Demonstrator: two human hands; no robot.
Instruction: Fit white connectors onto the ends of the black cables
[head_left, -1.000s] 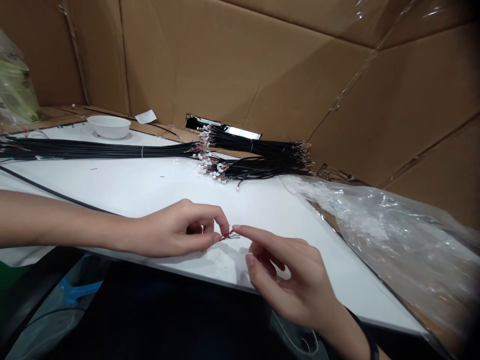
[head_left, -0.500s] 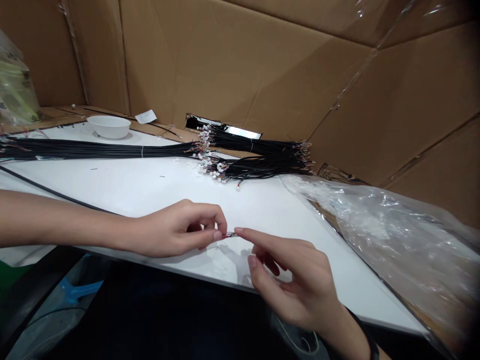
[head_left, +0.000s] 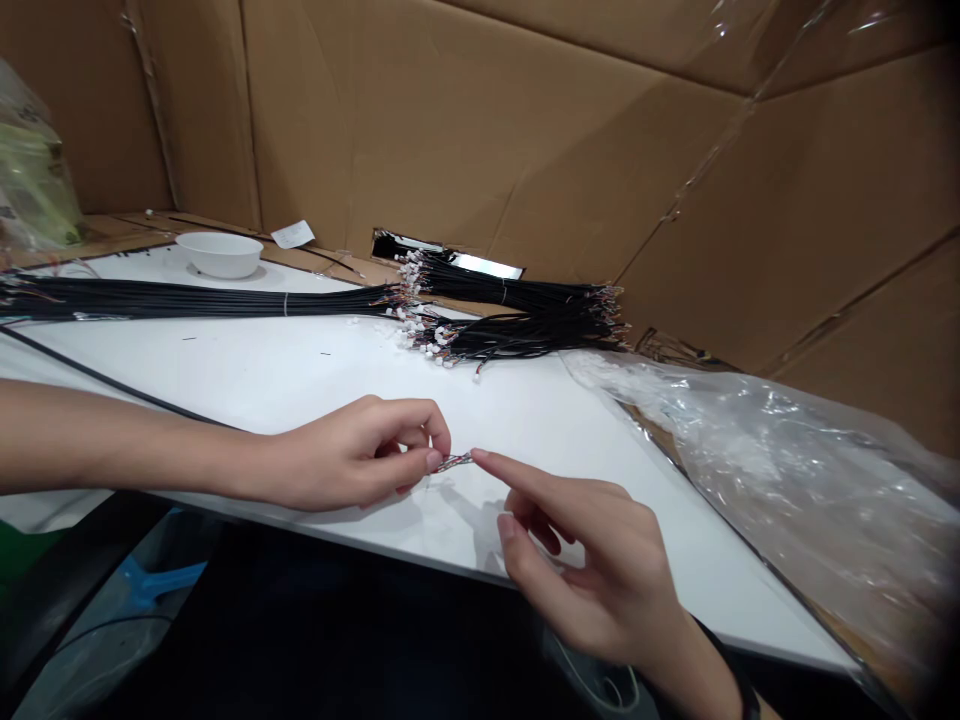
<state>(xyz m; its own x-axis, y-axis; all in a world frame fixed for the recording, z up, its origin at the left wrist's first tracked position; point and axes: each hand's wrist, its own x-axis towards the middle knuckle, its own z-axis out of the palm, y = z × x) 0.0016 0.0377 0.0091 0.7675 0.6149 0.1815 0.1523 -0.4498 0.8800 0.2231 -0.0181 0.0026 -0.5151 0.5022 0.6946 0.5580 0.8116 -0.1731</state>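
Note:
My left hand [head_left: 367, 455] pinches the end of a black cable [head_left: 112, 378] between thumb and index finger, low over the white table. Thin coloured wires [head_left: 454, 461] stick out from this pinch toward the right. The tip of my right index finger touches the far ends of these wires. The rest of my right hand [head_left: 592, 550] is open, with the thumb apart from the index finger and the other fingers curled. The cable runs back under my left forearm to the left edge; its part inside the left fingers is hidden.
A long bundle of black cables [head_left: 225, 300] lies across the back left. Two shorter bundles with white connectors [head_left: 525, 335] lie at the back middle. A white bowl [head_left: 221, 257] stands behind them at left. Clear plastic sheeting [head_left: 780, 470] covers the right side, below cardboard walls [head_left: 487, 130].
My left hand has shifted slightly left and up, and more of the coloured wires shows between the hands. The right index fingertip stays at the wire ends.

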